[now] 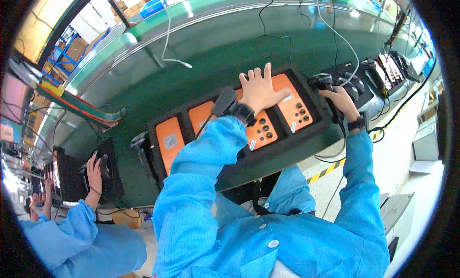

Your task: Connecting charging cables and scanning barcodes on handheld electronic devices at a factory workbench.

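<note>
A black tray (306, 125) holds several orange phones with their backs up; their camera rings and small white labels show. My left hand (258, 90), fingers spread, lies over the two rightmost phones, with its thumb by the white label of the right-end phone (298, 116). Whether the palm presses on them I cannot tell. Beyond the tray's right end, my right hand (342, 102) is closed round the grip of a black handheld scanner (322, 80). Its head points toward the tray. Black devices are strapped to both my wrists.
More black devices (371, 69) and a tray of pale phones (390, 69) stand at the far right. A black scanner (141, 146) sits left of my tray. Cables hang above the green bench (211, 72). At left, a co-worker's hand (93, 172) is at a dark tray.
</note>
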### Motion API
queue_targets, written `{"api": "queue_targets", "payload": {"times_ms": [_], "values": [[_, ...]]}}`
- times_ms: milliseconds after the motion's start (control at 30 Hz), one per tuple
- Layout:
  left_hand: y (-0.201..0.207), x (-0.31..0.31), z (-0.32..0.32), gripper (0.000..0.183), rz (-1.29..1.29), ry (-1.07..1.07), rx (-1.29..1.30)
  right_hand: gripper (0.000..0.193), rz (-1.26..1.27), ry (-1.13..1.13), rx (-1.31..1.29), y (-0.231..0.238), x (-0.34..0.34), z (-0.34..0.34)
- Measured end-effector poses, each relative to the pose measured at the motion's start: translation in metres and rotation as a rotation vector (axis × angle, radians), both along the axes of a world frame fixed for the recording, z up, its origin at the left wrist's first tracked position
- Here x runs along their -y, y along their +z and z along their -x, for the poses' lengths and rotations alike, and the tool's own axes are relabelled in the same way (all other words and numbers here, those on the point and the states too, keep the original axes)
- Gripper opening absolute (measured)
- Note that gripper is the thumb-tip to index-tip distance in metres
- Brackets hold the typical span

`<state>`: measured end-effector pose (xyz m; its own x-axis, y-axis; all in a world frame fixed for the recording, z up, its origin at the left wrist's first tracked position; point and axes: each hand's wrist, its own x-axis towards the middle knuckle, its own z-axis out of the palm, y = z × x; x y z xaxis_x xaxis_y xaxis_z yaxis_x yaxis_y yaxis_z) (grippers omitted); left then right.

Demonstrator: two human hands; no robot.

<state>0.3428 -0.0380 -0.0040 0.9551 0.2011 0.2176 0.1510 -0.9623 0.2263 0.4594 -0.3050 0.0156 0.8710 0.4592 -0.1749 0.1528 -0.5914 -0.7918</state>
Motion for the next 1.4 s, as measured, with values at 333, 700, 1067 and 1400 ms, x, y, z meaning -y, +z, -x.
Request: {"api": "queue_targets", "payload": {"times_ms": [333,700,1067,1400], "values": [[0.003,0.013,0.005,0.096,0.025,-0.021,0.030,0.026,-0.064,0.177,-0.077,0.084,-0.025,0.082],[-0.003,0.014,0.005,0.085,0.096,-0.021,0.102,0.032,0.174,0.138,-0.115,0.106,-0.049,0.091],[-0.005,0.012,0.003,0.092,0.113,-0.023,0.281,0.045,0.300,0.037,0.345,0.028,-0.029,-0.024],[-0.024,0.025,0.016,0.077,0.028,-0.022,0.301,0.025,0.049,0.370,0.656,0.026,-0.053,0.033]]}}
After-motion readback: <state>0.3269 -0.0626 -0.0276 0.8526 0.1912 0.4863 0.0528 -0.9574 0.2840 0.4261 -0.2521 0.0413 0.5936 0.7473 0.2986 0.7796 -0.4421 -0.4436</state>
